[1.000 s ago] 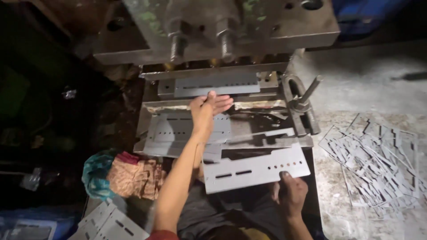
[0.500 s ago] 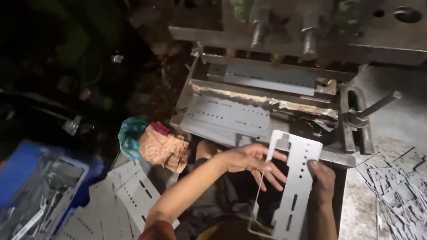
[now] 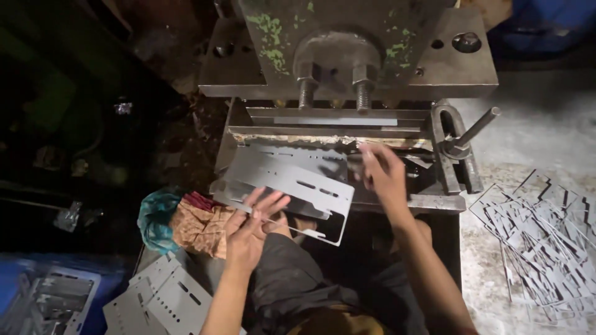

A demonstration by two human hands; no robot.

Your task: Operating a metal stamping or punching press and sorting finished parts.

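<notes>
Two bare hands work at a heavy press seen from above. Left hand is at the near edge of a grey punched metal plate, fingers spread and loosely curled, thumb side under the plate edge, so it supports the plate rather than clamping it hard. Plate is tilted, one long edge resting on the press bed, the near corner hanging out over the person's lap; it has rows of small holes and a few slots.

Right hand is over the bed, just right of the plate, fingers partly bent and pointing toward the die opening; blurred, cannot tell if it touches or pinches anything.

Above the bed sit two threaded studs with nuts under the green-flecked press head. Clamp with a round bar handle stands at the bed's right end.

Pile of thin cut metal scrap lies on the dusty surface at right, well apart from both hands. Stack of similar punched plates lies lower left, near the left forearm. Bunched cloth, teal and orange-red, sits just left of the left hand. Blue bin with more metal parts is at the far lower left corner. Left side of the view is dark.
</notes>
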